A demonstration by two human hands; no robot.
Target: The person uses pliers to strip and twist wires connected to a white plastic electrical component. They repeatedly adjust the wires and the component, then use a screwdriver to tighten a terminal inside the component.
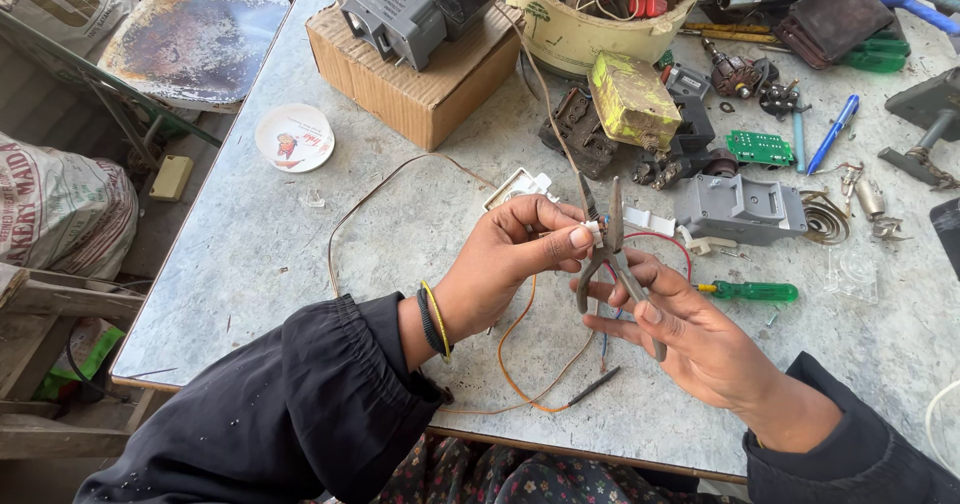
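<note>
Centrally in the frame, the left hand (510, 264) is pinching a small white connector (594, 231) between thumb and fingertips, holding it up off the desk (260, 254) so the pliers (608, 249) can reach it. The right hand (700, 349) is gripping the pliers' handles from below, tips pointing upward beside the connector. An orange wire (520, 349) is trailing down from the hands and looping over the desk's lower edge. A green screwdriver (752, 291) is lying just right of the hands, and a cardboard box (420, 84) is standing at upper centre.

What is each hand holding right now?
Left hand: pinching a small white part.
Right hand: closed around pliers.
</note>
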